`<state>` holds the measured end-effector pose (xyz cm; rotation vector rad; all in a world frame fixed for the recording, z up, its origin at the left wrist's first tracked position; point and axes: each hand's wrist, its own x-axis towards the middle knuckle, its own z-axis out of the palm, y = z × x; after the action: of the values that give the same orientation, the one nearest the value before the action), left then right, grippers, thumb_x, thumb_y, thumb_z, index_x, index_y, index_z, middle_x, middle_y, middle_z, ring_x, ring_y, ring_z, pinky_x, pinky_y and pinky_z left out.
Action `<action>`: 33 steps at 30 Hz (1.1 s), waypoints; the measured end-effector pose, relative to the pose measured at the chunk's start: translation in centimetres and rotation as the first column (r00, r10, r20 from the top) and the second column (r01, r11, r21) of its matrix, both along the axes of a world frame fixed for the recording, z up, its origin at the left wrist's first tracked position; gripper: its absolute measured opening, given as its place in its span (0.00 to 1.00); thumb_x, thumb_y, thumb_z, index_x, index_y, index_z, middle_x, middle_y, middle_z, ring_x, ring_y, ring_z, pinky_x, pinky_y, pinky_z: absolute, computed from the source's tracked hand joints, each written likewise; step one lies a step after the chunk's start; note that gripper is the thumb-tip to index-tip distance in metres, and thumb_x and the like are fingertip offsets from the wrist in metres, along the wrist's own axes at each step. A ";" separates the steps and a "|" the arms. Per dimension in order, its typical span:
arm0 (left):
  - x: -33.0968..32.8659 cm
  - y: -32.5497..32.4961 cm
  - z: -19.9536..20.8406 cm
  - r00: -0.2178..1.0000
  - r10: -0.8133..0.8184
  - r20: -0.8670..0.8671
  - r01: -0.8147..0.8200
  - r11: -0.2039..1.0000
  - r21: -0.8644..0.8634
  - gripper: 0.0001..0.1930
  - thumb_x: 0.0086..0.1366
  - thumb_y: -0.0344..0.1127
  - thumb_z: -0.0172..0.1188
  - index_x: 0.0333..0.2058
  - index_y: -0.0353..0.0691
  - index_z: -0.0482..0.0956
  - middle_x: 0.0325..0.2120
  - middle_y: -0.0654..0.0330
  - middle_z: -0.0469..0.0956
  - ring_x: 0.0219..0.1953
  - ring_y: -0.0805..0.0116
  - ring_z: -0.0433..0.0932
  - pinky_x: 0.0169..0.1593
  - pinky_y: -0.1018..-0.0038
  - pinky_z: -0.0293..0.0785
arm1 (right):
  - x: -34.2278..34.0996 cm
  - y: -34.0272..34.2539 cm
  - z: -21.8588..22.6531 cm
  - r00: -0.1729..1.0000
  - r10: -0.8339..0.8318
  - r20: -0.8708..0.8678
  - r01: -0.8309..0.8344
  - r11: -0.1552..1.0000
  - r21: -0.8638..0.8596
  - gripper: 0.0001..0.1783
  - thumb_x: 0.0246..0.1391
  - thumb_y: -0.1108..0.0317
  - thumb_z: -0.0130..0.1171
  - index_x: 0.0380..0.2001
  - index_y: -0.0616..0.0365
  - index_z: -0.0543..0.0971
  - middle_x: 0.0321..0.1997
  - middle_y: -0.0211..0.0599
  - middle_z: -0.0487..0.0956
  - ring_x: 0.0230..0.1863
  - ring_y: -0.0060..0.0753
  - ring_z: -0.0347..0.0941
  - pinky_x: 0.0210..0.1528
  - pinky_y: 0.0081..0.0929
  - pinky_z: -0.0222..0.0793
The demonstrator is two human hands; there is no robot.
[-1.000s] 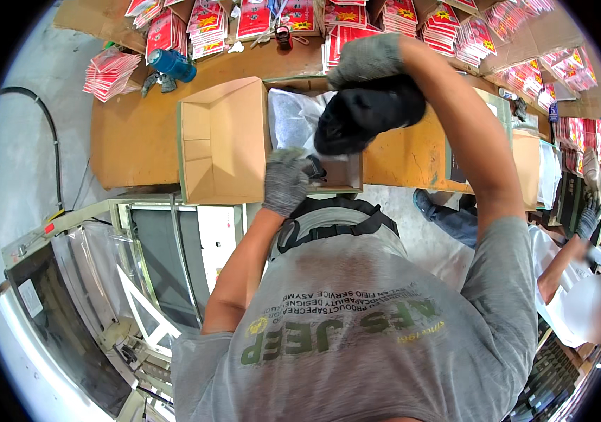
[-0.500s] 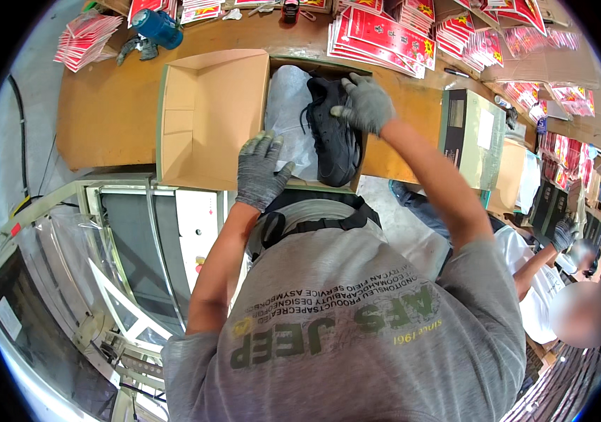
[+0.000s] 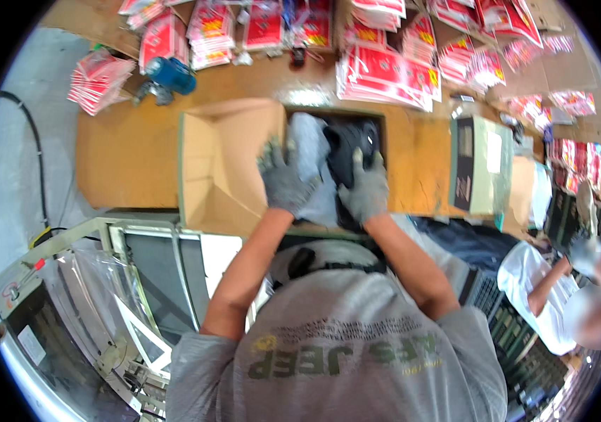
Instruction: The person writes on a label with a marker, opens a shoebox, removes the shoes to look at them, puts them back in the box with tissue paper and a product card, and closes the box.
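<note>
An open shoebox (image 3: 231, 158) lies on the table, its lid folded out to the left. Inside, a black shoe (image 3: 343, 149) fills the right part, and a grey-white paper-wrapped bundle (image 3: 309, 144) lies beside it on the left. My left hand (image 3: 288, 181), in a grey glove, is over the wall between lid and box, against the wrapped bundle, with fingers stretched and apart. My right hand (image 3: 367, 188), gloved alike, rests on the near part of the black shoe, fingers extended and covering part of it. Motion blurs both hands slightly.
Stacks of red printed cards (image 3: 385, 74) line the table's far side. A blue bottle (image 3: 171, 75) lies at the far left. Another box, grey-green (image 3: 482, 165), stands to the right. A machine frame (image 3: 121, 225) is at the near left. Another person (image 3: 539, 295) works at the right.
My right hand has moved from the shoe's far right side to its near part. My left hand has shifted slightly relative to the box. The whole view has shifted, and the box appears lower.
</note>
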<state>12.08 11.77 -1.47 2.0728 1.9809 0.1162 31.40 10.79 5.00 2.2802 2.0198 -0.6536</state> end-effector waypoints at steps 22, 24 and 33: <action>-8.8 39.5 14.3 0.967 -0.197 0.163 -0.015 0.592 0.805 0.20 0.66 0.42 0.60 0.54 0.43 0.80 0.47 0.50 0.81 0.48 0.49 0.79 0.55 0.57 0.74 | 3.0 -2.2 -4.9 0.951 -0.283 -0.124 0.296 0.950 0.104 0.46 0.59 0.59 0.58 0.73 0.68 0.49 0.63 0.71 0.65 0.60 0.69 0.67 0.63 0.51 0.65; -10.0 45.5 15.9 0.983 -0.142 0.120 0.018 0.713 0.701 0.25 0.64 0.45 0.62 0.57 0.42 0.78 0.51 0.47 0.80 0.52 0.48 0.79 0.58 0.56 0.73 | 2.9 -1.9 -4.5 0.963 -0.252 -0.092 0.262 0.957 0.123 0.47 0.60 0.58 0.57 0.73 0.69 0.48 0.61 0.71 0.67 0.58 0.68 0.68 0.62 0.51 0.66; -5.9 56.5 17.6 0.968 0.231 -0.101 -0.217 0.967 0.135 0.58 0.52 0.67 0.67 0.73 0.41 0.52 0.67 0.46 0.67 0.67 0.46 0.68 0.68 0.57 0.65 | 2.2 -2.5 -6.0 0.961 -0.275 0.012 0.270 0.951 0.147 0.47 0.58 0.53 0.56 0.73 0.68 0.52 0.59 0.71 0.69 0.55 0.68 0.70 0.60 0.52 0.67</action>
<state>6.23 68.28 16.16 1.9591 2.3305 0.1700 33.64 8.31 -1.00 2.6656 1.8088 -0.4905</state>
